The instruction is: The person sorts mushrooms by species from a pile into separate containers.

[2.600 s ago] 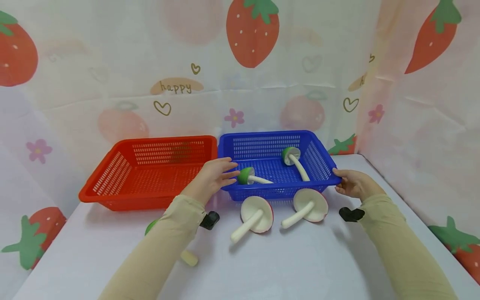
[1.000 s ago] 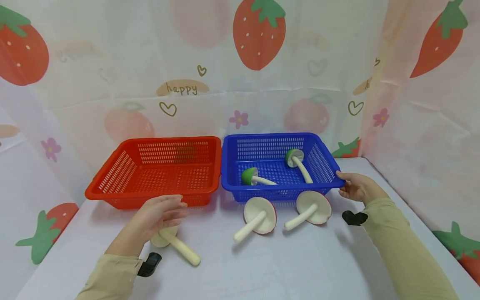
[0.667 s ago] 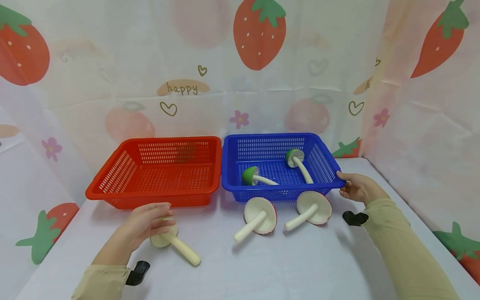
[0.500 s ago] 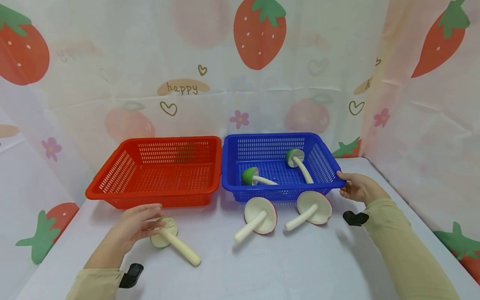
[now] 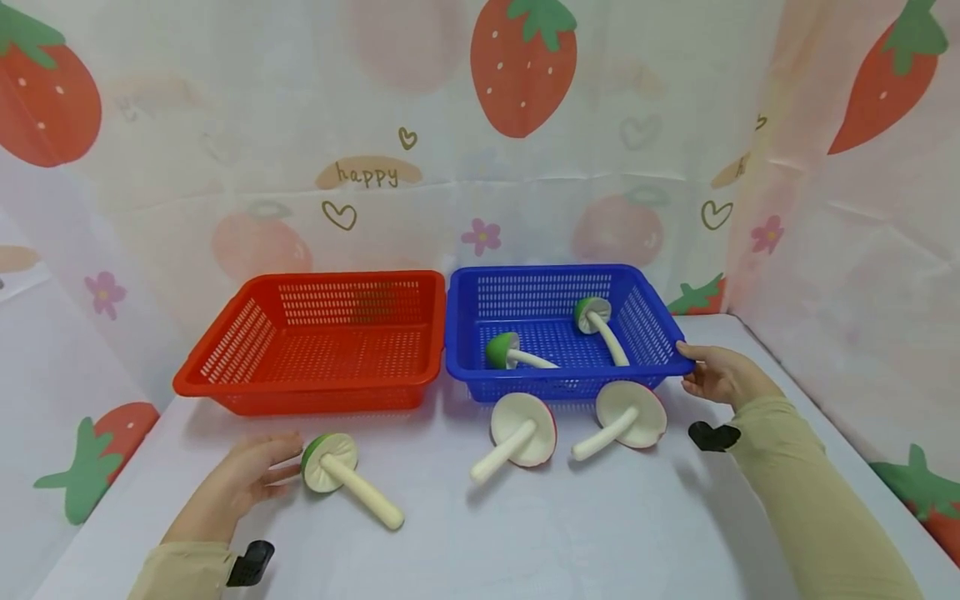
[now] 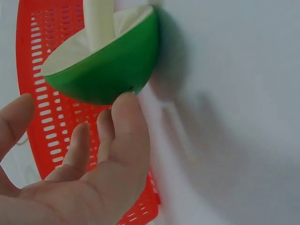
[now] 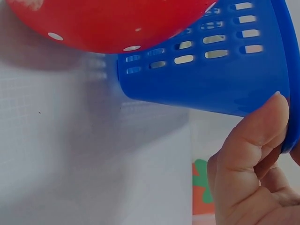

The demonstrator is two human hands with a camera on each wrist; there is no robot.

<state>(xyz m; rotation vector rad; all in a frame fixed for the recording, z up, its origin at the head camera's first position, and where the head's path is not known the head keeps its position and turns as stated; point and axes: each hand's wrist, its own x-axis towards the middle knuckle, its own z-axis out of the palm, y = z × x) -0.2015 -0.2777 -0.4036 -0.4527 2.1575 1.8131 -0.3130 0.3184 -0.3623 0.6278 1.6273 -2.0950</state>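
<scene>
A toy mushroom (image 5: pixel 330 463) with a green cap and a long cream stem lies on the white table in front of the red basket (image 5: pixel 225 379). My left hand (image 5: pixel 251 477) lies beside it with straight fingers, and one fingertip touches the green cap (image 6: pixel 108 70). The left wrist view shows that hand (image 6: pixel 101 140) just under the cap. My right hand (image 5: pixel 716 375) grips the right front corner of the blue basket (image 5: pixel 555 386), and its thumb (image 7: pixel 255 136) curls against the rim (image 7: pixel 211 89).
Two small green-capped mushrooms (image 5: pixel 504 352) (image 5: pixel 600 321) lie inside the blue basket. Two large red-capped mushrooms (image 5: pixel 521 429) (image 5: pixel 626 414) lie on the table against its front wall. Strawberry-print curtains close off the back and both sides.
My left hand has drawn back from the blue basket to the near left and come down beside the green mushroom, whose cap has tipped to show more green. The right hand has stayed put.
</scene>
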